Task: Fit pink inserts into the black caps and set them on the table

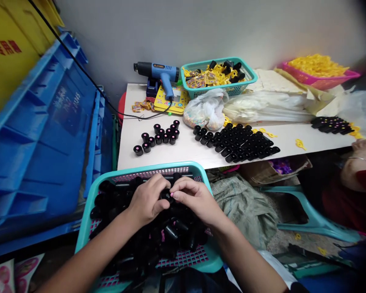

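even, fairly bright indoor light lies across the white surface [183, 142], with no lamp or window in view, and shadows under things stay soft and short. the pale wall [158, 36] shows no glare. the wide lens bends the blue plastic crate [42, 134] at the left edge. the far right corner drops to black, the near right is dim and smeared, while the left hand [146, 199] and right hand [197, 199] look reasonably sharp.

Small black plastic cylinder [166, 195], pinched between the left hand [146, 199] and right hand [195, 199], above a jumbled heap of matching black cylinders [173, 234] lying overlapped at varied angles.
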`<action>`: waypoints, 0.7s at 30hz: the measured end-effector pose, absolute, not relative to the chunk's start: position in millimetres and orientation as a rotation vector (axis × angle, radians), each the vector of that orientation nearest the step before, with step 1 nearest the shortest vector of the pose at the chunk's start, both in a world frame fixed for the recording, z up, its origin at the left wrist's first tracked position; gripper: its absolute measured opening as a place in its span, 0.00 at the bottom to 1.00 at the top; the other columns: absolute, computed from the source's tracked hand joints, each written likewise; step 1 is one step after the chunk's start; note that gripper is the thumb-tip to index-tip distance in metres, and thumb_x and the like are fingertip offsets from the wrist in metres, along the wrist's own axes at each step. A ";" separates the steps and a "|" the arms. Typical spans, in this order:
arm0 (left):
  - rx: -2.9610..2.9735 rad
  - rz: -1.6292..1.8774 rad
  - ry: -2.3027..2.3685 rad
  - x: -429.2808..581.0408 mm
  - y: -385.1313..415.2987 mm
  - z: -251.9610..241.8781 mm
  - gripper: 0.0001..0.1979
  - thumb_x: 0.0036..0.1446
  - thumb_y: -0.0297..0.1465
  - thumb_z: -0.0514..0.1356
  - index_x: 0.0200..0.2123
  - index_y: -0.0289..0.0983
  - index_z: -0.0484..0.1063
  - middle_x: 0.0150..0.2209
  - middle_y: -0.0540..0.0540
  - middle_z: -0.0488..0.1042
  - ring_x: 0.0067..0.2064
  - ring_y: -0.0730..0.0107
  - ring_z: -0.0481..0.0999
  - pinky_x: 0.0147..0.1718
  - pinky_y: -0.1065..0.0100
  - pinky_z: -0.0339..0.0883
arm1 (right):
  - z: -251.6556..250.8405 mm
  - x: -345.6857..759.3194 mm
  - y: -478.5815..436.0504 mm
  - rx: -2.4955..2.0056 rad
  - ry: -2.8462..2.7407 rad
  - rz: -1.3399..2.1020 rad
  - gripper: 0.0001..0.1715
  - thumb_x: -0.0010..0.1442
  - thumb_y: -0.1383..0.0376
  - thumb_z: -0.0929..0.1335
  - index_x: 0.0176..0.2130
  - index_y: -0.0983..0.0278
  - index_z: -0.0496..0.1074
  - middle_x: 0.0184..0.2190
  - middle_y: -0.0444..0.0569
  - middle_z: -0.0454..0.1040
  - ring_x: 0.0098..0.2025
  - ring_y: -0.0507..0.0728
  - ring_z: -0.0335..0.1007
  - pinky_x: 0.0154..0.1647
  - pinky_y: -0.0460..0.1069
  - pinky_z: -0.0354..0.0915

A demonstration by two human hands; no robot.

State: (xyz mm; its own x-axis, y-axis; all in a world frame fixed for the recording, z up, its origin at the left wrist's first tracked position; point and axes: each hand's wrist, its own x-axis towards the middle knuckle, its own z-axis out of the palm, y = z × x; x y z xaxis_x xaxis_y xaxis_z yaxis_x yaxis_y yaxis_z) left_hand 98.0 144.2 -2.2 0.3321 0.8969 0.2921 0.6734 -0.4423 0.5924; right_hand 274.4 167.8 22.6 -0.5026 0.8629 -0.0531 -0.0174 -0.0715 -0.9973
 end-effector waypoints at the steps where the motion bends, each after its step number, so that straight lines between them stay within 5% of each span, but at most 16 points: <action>1: 2.278 0.845 1.427 98.9 140.2 -0.2 0.38 0.51 0.58 0.29 0.31 0.36 0.66 0.30 0.45 0.65 0.30 0.67 0.67 0.26 0.67 0.61 | 25.8 273.2 166.6 -0.916 -1.567 1.637 0.04 0.53 0.64 0.70 0.31 0.63 0.75 0.32 0.45 0.71 0.37 0.52 0.67 0.44 0.49 0.63; 9: 2.635 0.843 1.645 92.6 129.0 6.7 0.36 0.48 0.61 0.39 0.25 0.35 0.68 0.23 0.47 0.65 0.25 0.70 0.65 0.22 0.70 0.57 | 32.5 269.4 160.2 -0.978 -1.724 1.577 0.03 0.52 0.67 0.70 0.30 0.64 0.75 0.33 0.47 0.69 0.38 0.52 0.67 0.42 0.49 0.64; 21: 2.946 0.823 1.523 104.7 130.7 31.3 0.23 0.53 0.49 0.53 0.24 0.35 0.69 0.21 0.47 0.65 0.24 0.68 0.64 0.20 0.68 0.55 | 15.7 261.8 152.7 -0.680 -1.153 2.254 0.20 0.54 0.67 0.67 0.46 0.60 0.58 0.39 0.43 0.64 0.39 0.49 0.63 0.42 0.46 0.60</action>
State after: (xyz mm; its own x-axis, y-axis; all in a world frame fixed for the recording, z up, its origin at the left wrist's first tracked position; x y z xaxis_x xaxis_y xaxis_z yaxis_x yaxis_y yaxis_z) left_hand 104.7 130.7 31.3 0.4965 0.6886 0.5285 0.8194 -0.5727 -0.0236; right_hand 261.8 152.7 15.7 -0.7420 0.6405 -0.1981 -0.2140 -0.5063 -0.8354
